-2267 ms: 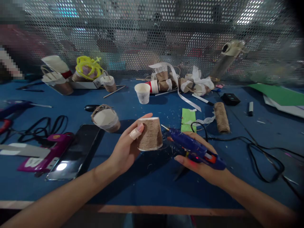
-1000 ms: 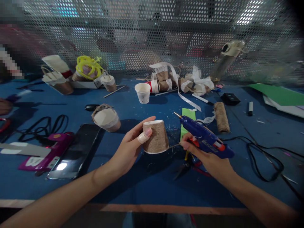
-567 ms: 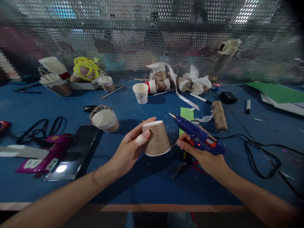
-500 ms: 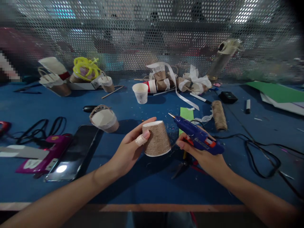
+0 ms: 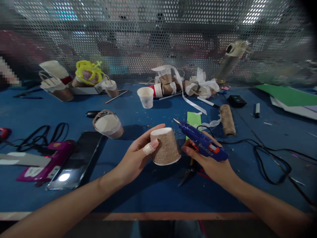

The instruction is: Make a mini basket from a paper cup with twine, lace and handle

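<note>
My left hand grips a paper cup wrapped in brown twine, held upside down above the blue table. A bandage covers the thumb. My right hand is closed around a blue hot glue gun just right of the cup. Its nozzle points up and to the left, a little apart from the cup's base. The gun's black cord trails off to the right.
A twine-wrapped cup lies left, beside a black phone and a magenta tool. A white cup, a twine spool, green paper, scissors and ribbon scraps lie around. A perforated metal screen closes the back.
My right hand turned the glue gun from pointing left at the cup's side to nozzle-up, then drew in closer. The cup tilted and shifted slightly right. A hand at far left withdrew.
</note>
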The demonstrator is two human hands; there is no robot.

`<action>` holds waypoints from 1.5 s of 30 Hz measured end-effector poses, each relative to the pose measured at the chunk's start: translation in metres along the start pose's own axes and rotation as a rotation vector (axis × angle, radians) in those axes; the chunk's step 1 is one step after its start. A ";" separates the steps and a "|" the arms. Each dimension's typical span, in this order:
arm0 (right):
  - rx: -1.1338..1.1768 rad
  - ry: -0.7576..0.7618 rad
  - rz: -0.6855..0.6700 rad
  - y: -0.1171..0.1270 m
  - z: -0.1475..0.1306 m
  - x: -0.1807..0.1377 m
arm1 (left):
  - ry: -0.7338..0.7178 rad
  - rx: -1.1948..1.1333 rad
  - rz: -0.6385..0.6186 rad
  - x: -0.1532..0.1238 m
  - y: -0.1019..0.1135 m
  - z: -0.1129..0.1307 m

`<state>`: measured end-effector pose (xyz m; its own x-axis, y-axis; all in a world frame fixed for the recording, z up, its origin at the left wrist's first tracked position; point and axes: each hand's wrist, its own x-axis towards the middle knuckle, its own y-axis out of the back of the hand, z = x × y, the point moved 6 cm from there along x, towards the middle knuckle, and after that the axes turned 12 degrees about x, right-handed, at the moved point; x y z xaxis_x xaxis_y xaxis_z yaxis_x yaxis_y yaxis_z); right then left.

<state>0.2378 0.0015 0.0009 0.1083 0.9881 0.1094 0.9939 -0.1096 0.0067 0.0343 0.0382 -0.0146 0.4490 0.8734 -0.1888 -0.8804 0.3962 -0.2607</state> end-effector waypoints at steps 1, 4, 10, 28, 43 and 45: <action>0.006 -0.011 -0.002 0.000 0.001 0.000 | -0.003 0.001 -0.001 0.000 0.000 0.001; 0.007 -0.019 0.004 0.001 0.001 0.001 | -0.010 -0.003 0.035 0.000 -0.001 0.004; -0.063 -0.046 -0.053 -0.003 -0.002 0.002 | -0.039 -0.063 0.152 0.002 0.005 0.008; 0.013 -0.008 -0.080 -0.009 -0.005 -0.003 | 0.116 -0.057 0.071 0.006 -0.001 -0.008; 0.047 -0.012 -0.095 -0.005 -0.003 -0.002 | 0.140 -0.268 0.074 0.007 -0.002 -0.001; 0.041 0.009 -0.088 -0.004 -0.005 -0.002 | 0.145 -0.300 0.127 0.008 0.000 0.003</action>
<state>0.2338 -0.0005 0.0059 0.0208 0.9927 0.1191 0.9995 -0.0180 -0.0244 0.0375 0.0459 -0.0127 0.3746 0.8527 -0.3642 -0.8561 0.1672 -0.4891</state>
